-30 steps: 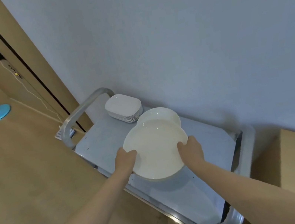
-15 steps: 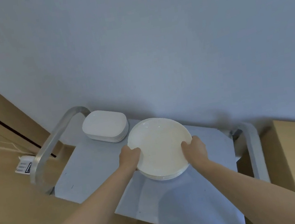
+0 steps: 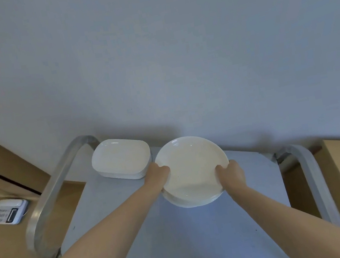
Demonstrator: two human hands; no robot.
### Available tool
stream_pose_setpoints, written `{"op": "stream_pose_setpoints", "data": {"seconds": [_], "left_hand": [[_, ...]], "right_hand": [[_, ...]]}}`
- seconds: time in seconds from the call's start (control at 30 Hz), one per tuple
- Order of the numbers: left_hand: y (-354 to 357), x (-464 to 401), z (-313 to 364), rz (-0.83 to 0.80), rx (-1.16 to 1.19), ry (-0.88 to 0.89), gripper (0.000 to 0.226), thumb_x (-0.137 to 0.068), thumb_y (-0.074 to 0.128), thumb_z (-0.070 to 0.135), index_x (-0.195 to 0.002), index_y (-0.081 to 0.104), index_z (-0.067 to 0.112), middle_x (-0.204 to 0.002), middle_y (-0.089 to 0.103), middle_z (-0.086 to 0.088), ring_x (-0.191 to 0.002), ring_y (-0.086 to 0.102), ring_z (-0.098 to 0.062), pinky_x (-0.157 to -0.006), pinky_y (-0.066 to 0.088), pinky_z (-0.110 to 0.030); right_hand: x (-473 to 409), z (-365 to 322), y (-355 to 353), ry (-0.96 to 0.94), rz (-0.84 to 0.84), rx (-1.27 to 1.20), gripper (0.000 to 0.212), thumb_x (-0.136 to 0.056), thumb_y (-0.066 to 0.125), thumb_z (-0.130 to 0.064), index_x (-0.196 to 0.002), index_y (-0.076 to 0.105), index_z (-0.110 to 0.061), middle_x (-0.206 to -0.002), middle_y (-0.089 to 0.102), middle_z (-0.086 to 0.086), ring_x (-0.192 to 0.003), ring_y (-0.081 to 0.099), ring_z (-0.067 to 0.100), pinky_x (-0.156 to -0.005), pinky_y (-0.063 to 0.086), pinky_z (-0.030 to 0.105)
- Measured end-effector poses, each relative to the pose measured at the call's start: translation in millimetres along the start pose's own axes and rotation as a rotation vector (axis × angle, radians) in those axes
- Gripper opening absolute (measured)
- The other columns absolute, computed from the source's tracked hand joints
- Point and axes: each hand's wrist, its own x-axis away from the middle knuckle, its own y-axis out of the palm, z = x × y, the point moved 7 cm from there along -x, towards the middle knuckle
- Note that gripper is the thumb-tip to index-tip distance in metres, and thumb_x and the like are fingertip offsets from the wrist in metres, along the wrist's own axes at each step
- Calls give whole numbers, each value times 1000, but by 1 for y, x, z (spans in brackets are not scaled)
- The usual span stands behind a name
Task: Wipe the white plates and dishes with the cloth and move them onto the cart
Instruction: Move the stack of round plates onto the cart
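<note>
Change: the round plate (image 3: 191,170), a second ago held out over the near side of the cart (image 3: 150,233) with a second round dish showing behind it, now sits farther in toward the wall (image 3: 173,49), and that second dish is hidden beneath it.
Left hand: the left hand (image 3: 157,173) grips the plate's left rim, thumb over the top edge, fingers underneath and out of sight.
Right hand: the right hand (image 3: 230,174) grips the near-right rim in the same way, thumb on top.
Plate: white, round, close to level, held between both hands over the far middle of the cart top. Layered edges show under its near rim, so it appears to rest on a stack of like plates; whether its weight is fully down cannot be told.
Key relation: the plate lies straight ahead between the two hands, neither hand clearly nearer; being round, it has no long axis to line up.
Neighbour: a stack of oblong dishes (image 3: 121,158) sits just left of the plate, close beside the left hand.
Next move, as a judgement: both hands likely slide outward off the rim, the left with little room beside the oblong dishes.
Cloth: not in view.
</note>
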Motion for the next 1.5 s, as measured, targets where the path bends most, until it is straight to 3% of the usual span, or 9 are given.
{"op": "stream_pose_setpoints", "data": {"seconds": [0.1,0.2,0.33,0.67,1.0,1.07,1.17,1.3,1.5], "left_hand": [[0,-9,1,-10,-21,-10,39,-84,49,6,-122,47,0,-104,57,-16,-86,55,-33,-58,47,-31],[-1,-16,3,-4,-35,-21,36,-85,50,4,-120,48,-1,-97,53,-13,-83,52,-32,-61,46,-32],[2,-21,3,-24,-42,-38,38,-86,50,5,-122,46,0,-101,53,-14,-86,52,-32,-53,46,-30],[-4,-32,0,-12,-72,-23,47,-87,49,8,-132,40,-2,-122,53,-21,-109,54,-38,-77,50,-41],[-5,-35,-6,-35,-41,-33,45,-86,49,6,-130,42,0,-122,54,-21,-104,53,-34,-74,47,-39],[-6,-35,-6,-31,-45,-33,44,-86,49,5,-129,43,0,-121,54,-21,-104,53,-35,-75,47,-38],[-7,-34,-5,-29,-54,-38,43,-85,48,4,-127,44,0,-117,55,-19,-100,53,-34,-77,49,-41],[-6,-31,-5,-41,-66,-57,43,-82,48,3,-125,44,-1,-106,51,-13,-95,50,-32,-77,50,-41],[-7,-27,-2,-47,-80,-81,47,-77,46,1,-124,47,-1,-106,54,-15,-95,52,-34,-76,53,-43]], "right_hand": [[-3,0,4,19,1,-1,28,-88,49,-18,-112,50,-2,-96,53,8,-84,53,29,-68,42,33],[-7,0,8,27,-1,6,29,-89,49,-19,-113,50,-1,-96,53,8,-84,52,28,-68,41,33],[-11,0,11,23,0,10,30,-90,49,-19,-113,50,0,-102,57,13,-84,51,28,-69,41,33],[-11,2,21,46,-12,0,27,-92,47,-21,-112,48,-3,-96,51,7,-83,51,27,-67,40,32],[-7,1,26,37,-2,-7,27,-95,45,-20,-115,45,-2,-100,52,8,-85,51,26,-70,41,33],[-5,0,26,36,2,3,27,-95,44,-19,-116,44,-1,-109,51,12,-83,50,26,-71,41,34],[-6,-2,24,31,14,36,29,-96,44,-16,-117,45,3,-124,36,15,-73,48,24,-72,40,33],[-9,-2,22,50,-9,57,28,-95,44,-17,-115,48,3,-123,45,19,-76,49,26,-71,42,34],[-12,-4,22,77,-35,61,29,-93,45,-16,-114,48,3,-123,45,20,-81,50,30,-78,46,38]]}}
